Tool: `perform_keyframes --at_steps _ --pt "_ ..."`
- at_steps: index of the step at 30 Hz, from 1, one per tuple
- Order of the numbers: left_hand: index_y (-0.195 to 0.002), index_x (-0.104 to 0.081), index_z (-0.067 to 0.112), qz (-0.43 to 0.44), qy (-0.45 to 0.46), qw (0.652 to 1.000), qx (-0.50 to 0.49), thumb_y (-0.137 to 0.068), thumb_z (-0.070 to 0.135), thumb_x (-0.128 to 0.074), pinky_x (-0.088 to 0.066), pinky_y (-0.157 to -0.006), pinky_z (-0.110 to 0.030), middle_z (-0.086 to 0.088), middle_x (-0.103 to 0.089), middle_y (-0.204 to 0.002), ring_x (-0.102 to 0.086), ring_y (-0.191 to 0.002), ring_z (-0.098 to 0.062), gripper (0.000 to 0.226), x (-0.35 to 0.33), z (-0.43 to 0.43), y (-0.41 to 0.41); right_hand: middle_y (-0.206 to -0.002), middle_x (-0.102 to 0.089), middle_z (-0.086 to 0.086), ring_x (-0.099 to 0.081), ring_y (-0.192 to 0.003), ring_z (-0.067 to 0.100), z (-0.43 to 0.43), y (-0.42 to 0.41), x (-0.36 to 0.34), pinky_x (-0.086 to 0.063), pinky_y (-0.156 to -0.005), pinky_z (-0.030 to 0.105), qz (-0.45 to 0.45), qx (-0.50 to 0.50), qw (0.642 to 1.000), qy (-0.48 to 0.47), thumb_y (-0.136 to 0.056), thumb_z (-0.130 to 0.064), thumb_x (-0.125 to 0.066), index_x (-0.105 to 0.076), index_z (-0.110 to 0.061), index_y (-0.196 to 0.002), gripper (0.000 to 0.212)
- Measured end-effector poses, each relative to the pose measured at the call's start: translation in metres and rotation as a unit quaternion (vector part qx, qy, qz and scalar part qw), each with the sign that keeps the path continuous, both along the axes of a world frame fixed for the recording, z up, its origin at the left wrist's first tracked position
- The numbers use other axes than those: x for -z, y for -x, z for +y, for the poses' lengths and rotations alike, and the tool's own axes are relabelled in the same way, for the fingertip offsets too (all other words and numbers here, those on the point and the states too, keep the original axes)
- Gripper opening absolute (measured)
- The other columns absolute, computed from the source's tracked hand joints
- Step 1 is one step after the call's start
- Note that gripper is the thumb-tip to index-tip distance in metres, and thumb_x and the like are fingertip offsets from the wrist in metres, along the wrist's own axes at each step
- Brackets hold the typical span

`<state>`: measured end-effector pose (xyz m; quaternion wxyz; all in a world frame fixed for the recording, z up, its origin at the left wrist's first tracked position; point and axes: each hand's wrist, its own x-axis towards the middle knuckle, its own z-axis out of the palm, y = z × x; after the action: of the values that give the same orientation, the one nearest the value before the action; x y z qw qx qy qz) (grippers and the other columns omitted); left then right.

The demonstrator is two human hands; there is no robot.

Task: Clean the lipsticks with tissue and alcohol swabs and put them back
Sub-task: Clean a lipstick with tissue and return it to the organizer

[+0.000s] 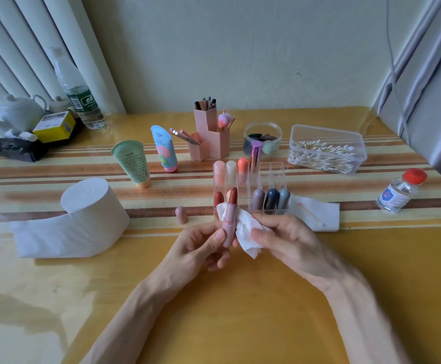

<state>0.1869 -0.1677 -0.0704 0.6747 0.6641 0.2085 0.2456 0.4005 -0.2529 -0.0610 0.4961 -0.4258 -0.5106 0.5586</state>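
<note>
L hand (201,245): fingers and thumb are curled round the pink barrel of an uncapped lipstick (228,222), held upright, brown-red bullet exposed. R hand (285,237): a crumpled tissue (248,232), stained pink, is pinched between thumb and fingers and pressed against the barrel's R side. Both hands are held close together over the desk (240,324), ctr, nearer the front edge.

A pink cap (181,214) is stood on the desk just L of the hands. A clear organiser (269,177) is placed directly behind them, mid-desk. Front row: one red-brown lipstick at L, three capped (mauve, navy, grey) at R. Back row: four more.

A folded tissue sheet (327,219) w/ a swab (310,212) laid on it is noted at the organiser's front R corner. A tissue roll (88,203), partly unrolled, is toward the L edge. An alcohol bottle (399,191), red cap, is near the R edge. A clear swab box (327,148) is toward the far R corner.
</note>
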Motion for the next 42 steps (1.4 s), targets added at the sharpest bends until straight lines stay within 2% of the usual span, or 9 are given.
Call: perform_keyframes --at_steps 5,9,16,20,24,28,34,39,42 --pt "-0.087 -0.065 0.021 -0.004 -0.007 1.0 0.026 -0.109 0.016 -0.038 -0.037 -0.058 -0.019 0.008 -0.058 -0.074 -0.046 -0.061 -0.01 0.035 -0.003 -0.001 0.0 -0.134 -0.069 0.017 -0.062 -0.128 0.034 -0.001 -0.009 -0.003 -0.048 -0.107 0.042 0.002 -0.065 0.998 0.005 -0.095 -0.01 -0.069 -0.062 -0.004 -0.142 0.048" --pt "-0.092 -0.06 0.005 0.009 -0.018 0.999 0.042 -0.109 0.016 -0.038 -0.037 -0.058 -0.017 0.008 -0.059 -0.071 -0.045 -0.059 -0.007 0.03 -0.004 -0.001 0.002 -0.131 -0.072 0.013 -0.062 -0.131 0.03 0.0 -0.006 -0.002 -0.048 -0.109 0.045 -0.002 -0.023 1.0 0.0 -0.098 -0.005 -0.067 -0.067 -0.001 -0.135 0.038" --pt "-0.102 -0.06 -0.006 0.011 -0.004 0.998 0.062 -0.108 0.013 -0.039 -0.039 -0.056 -0.019 0.012 -0.067 -0.075 -0.051 -0.057 -0.006 0.029 -0.004 0.0 0.001 -0.096 -0.073 0.032 -0.061 -0.081 0.044 0.006 0.003 0.001 -0.051 -0.071 0.026 0.001 0.101 0.995 -0.007 -0.091 -0.004 -0.075 -0.079 0.0 -0.111 0.021" --pt "-0.102 -0.063 -0.009 0.013 0.006 0.999 0.048 -0.107 0.016 -0.046 -0.04 -0.054 -0.018 0.006 -0.07 -0.085 -0.054 -0.055 -0.009 0.031 -0.001 0.002 0.003 -0.08 -0.07 0.021 -0.054 -0.067 0.028 0.008 0.001 0.004 -0.051 -0.063 0.028 0.017 0.174 0.985 0.007 -0.082 -0.013 -0.084 -0.082 0.0 -0.099 0.021" --pt "-0.097 -0.071 0.011 0.005 0.013 0.998 0.056 -0.106 0.02 -0.049 -0.043 -0.053 -0.024 -0.008 -0.069 -0.093 -0.06 -0.057 -0.016 0.025 0.002 0.001 0.002 -0.064 -0.068 0.01 -0.061 -0.057 0.023 0.009 0.006 0.005 -0.048 -0.05 0.027 -0.027 0.196 0.98 -0.01 -0.082 -0.014 -0.085 -0.082 -0.008 -0.087 0.009" --pt "-0.095 -0.071 0.022 0.017 0.026 0.997 0.064 -0.108 0.02 -0.046 -0.046 -0.054 -0.023 -0.009 -0.071 -0.098 -0.065 -0.06 -0.02 0.028 0.001 0.0 -0.001 -0.073 -0.069 0.014 -0.064 -0.068 0.021 0.008 0.008 0.004 -0.051 -0.06 0.027 0.026 0.152 0.988 -0.01 -0.088 -0.006 -0.079 -0.082 -0.004 -0.096 0.009" --pt "-0.097 -0.064 0.002 0.013 0.037 0.997 0.066 -0.11 0.021 -0.041 -0.042 -0.059 -0.022 -0.004 -0.06 -0.082 -0.051 -0.062 -0.013 0.033 0.003 0.002 0.002 -0.101 -0.072 0.014 -0.066 -0.093 0.022 -0.002 -0.005 -0.006 -0.05 -0.086 0.027 0.072 -0.02 0.997 0.003 -0.096 0.005 -0.064 -0.073 0.001 -0.124 0.03" --pt "-0.1 -0.068 0.009 -0.002 0.07 0.993 0.092 -0.112 0.023 -0.039 -0.04 -0.058 -0.021 -0.007 -0.055 -0.085 -0.045 -0.06 -0.012 0.034 0.001 0.0 0.001 -0.092 -0.077 0.016 -0.07 -0.088 0.02 0.003 -0.003 0.006 -0.053 -0.079 0.023 0.041 0.063 0.997 -0.004 -0.087 0.001 -0.072 -0.076 0.004 -0.116 0.029" --pt "-0.106 -0.068 0.007 -0.014 0.122 0.986 0.116 -0.109 0.029 -0.04 -0.04 -0.057 -0.02 -0.005 -0.054 -0.086 -0.045 -0.058 -0.011 0.036 0.002 0.001 0.002 -0.087 -0.078 0.014 -0.075 -0.088 0.017 0.006 0.004 0.006 -0.056 -0.083 0.023 0.039 0.081 0.996 -0.017 -0.081 -0.005 -0.077 -0.083 -0.009 -0.103 0.024"
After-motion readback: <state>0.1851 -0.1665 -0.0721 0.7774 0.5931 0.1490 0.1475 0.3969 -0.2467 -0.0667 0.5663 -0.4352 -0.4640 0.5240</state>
